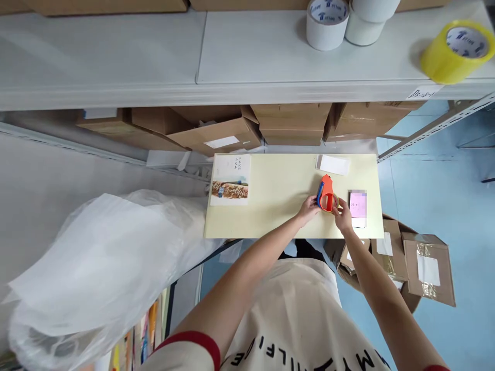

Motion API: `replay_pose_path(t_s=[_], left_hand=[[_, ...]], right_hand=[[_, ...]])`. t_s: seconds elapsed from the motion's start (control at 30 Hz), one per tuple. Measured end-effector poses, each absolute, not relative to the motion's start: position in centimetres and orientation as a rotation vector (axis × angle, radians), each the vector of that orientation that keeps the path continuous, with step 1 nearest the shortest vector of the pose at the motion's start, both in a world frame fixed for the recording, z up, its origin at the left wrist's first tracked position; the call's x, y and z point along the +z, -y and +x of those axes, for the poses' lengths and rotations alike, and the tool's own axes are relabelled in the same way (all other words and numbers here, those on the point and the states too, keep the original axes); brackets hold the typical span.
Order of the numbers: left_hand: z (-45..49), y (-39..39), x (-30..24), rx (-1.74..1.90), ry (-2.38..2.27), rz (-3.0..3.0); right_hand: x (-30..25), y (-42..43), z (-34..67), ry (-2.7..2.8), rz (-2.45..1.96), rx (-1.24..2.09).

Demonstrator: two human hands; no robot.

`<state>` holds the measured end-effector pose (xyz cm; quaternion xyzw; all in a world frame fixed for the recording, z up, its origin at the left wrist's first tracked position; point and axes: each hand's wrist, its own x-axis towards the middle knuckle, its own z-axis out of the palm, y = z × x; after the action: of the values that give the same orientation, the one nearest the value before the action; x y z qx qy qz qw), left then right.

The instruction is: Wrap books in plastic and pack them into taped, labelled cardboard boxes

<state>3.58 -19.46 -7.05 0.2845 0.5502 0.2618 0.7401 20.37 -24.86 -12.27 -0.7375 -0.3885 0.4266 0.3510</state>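
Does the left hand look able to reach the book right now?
Probably yes: only tabletop lies between the left hand and the book, though that hand would likely need to release the dispenser first.

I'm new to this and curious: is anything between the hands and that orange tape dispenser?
Nothing visible: the left hand is against the orange tape dispenser on one side, the right hand on the other.

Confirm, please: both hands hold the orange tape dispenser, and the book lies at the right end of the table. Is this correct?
Not quite: the book lies at the left end of the table, as the head view shows. The left hand and right hand do hold the orange tape dispenser.
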Motion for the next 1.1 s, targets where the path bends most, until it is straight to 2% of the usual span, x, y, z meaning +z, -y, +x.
replay_pose_path(t_s=[0.33,0.57,0.67,0.9,1.1], left_hand=[[3.4,19.9,-9.0,0.489,-1.221,0.689],[-2.0,21.3,-6.1,0.517,-1.336,0.816],[-7.5,22.6,-3.5,0.601,-1.402,0.878],[-23.9,30.0,3.9,0.779,-1.644,1.316],[-38.7,34.9,11.4,0.9,-2.164,1.632]], right_hand=[[-11.7,24.7,20.4,0.974,-2.011,1.1],[-7.3,26.5,19.4,1.356,-1.909,0.597],[-6.9,26.6,17.4,1.558,-1.747,0.536],[-6.7,23.7,4.2,1.91,-1.399,0.8],[-1.1,17.3,-15.3,2.208,-1.117,1.106]])
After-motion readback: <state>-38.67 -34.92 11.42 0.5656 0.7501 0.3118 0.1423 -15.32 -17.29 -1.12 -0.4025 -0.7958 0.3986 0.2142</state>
